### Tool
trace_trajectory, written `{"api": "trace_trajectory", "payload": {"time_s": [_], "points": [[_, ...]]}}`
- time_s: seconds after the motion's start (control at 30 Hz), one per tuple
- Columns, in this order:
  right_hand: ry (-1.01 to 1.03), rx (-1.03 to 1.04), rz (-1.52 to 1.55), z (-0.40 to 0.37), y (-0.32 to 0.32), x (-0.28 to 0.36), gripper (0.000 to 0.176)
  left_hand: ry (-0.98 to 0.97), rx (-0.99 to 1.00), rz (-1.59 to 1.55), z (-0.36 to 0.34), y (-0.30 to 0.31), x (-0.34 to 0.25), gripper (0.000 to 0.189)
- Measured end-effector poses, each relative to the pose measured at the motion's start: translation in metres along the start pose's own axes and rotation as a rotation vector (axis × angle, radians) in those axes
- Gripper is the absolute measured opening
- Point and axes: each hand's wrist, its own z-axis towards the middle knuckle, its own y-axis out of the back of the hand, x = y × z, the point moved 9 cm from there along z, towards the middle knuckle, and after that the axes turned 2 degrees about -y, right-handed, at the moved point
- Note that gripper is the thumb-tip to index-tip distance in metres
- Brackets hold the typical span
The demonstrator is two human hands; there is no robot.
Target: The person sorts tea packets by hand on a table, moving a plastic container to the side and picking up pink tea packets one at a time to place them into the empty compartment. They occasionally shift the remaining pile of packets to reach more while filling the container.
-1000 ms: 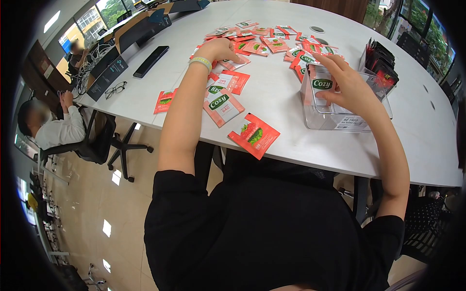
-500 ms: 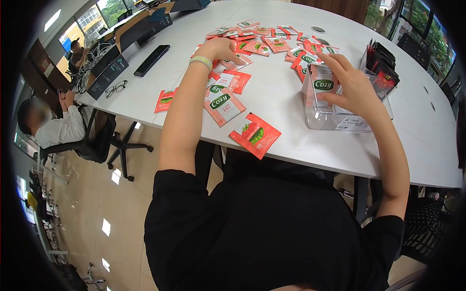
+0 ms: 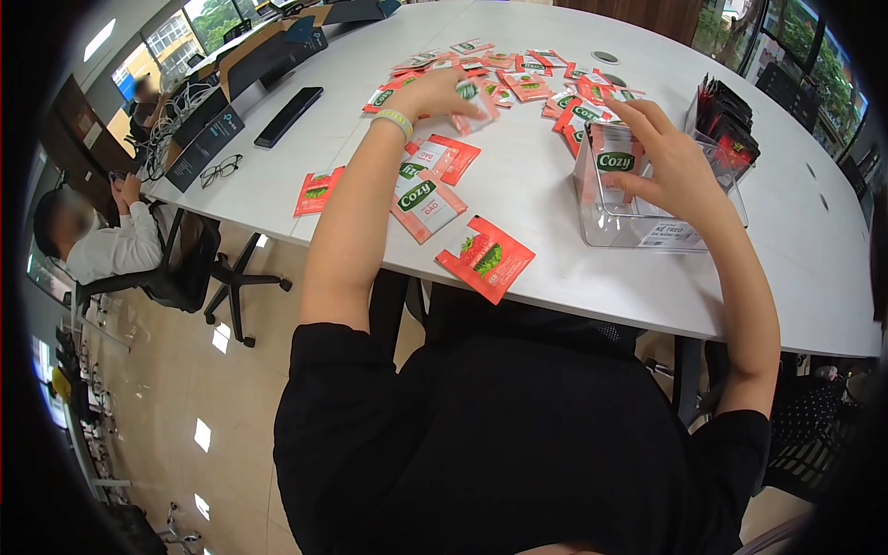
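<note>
Many red and pink Cozy tea sachets lie scattered on the white table. My left hand (image 3: pixel 435 95), a yellow-green band at its wrist, pinches one tea sachet (image 3: pixel 477 105) above the far pile (image 3: pixel 527 85). The held sachet is slightly blurred. At the right, a clear plastic box (image 3: pixel 615 229) holds an upright Cozy sachet (image 3: pixel 614 165) in its left front part. My right hand (image 3: pixel 668 162) curls round that sachet, thumb before it and fingers over its top edge. Near the table's front edge lie a pink sachet (image 3: pixel 428 209) and a strawberry sachet (image 3: pixel 487 259).
Dark sachets (image 3: pixel 726 120) stand in the box's rear part. On the left are a black phone (image 3: pixel 289 117), eyeglasses (image 3: pixel 221 169), dark cardboard boxes (image 3: pixel 205 146) and white cables (image 3: pixel 182 116). A seated person (image 3: pixel 106 236) is beyond the table's left edge.
My left hand has moved a little right and lifted a tea sachet from among the others. My right hand stays at the box, almost unmoved.
</note>
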Motion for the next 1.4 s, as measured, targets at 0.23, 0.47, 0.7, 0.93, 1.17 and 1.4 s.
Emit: {"api": "trace_trajectory", "payload": {"time_s": [0.23, 0.47, 0.7, 0.93, 1.17, 1.4], "points": [[-0.004, -0.132, 0.045, 0.000, 0.011, 0.000, 0.068, -0.245, -0.287, -0.297, -0.010, 0.027, -0.051, 0.045], [0.289, -0.577, -0.066, -0.009, 0.047, 0.025, 0.058, -1.074, -0.916, -0.132, -0.107, 0.055, -0.167, 0.025], [0.536, -0.639, -0.134, -0.023, 0.047, 0.046, 0.051, -1.270, -1.110, -0.152, -0.137, 0.041, -0.188, 0.020], [0.538, -0.634, -0.275, -0.025, 0.045, 0.053, 0.054, -1.141, -0.950, -0.097, -0.128, 0.029, -0.192, 0.023], [0.295, -0.515, 0.163, -0.014, 0.048, 0.021, 0.060, -1.086, -0.823, -0.280, -0.119, 0.038, -0.185, 0.023], [0.002, -0.142, 0.757, 0.003, 0.011, -0.017, 0.048, -0.972, -1.010, -0.100, -0.112, 0.060, -0.160, 0.010]]}}
